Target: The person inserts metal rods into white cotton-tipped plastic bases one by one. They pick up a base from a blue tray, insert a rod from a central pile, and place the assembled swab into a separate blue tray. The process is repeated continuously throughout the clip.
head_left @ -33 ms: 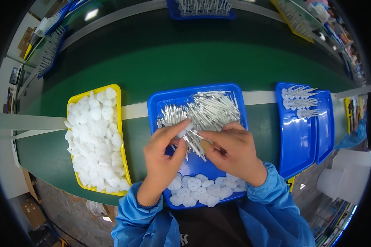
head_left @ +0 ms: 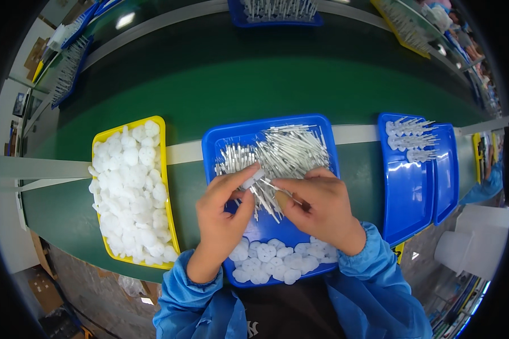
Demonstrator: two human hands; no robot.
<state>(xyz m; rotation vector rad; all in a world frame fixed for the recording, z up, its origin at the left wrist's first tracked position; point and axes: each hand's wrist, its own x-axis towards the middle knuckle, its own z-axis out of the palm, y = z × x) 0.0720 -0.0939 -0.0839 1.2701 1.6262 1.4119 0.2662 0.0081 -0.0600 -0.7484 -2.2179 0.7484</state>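
Over the middle blue tray [head_left: 210, 135], my left hand [head_left: 223, 206] pinches a small white plastic disc [head_left: 253, 179] between thumb and fingers. Close beside it, my right hand [head_left: 325, 206] has its thumb and forefinger closed on a thin silvery rod [head_left: 270, 185], whose end is at the disc; whether it has entered the disc cannot be made out. Beneath my hands lies a heap of thin silver-and-white rods [head_left: 294, 150]. Loose white scalloped discs [head_left: 277, 261] cover the near end of the same tray.
To the left, a yellow tray [head_left: 165, 169] is piled with white discs. On the right, two blue trays [head_left: 407, 198] overlap, with discs bearing rods [head_left: 413, 138] at the far end. More rod-filled trays [head_left: 277, 21] stand beyond the green tabletop [head_left: 254, 79]. A person's blue sleeve [head_left: 486, 183] shows far right.
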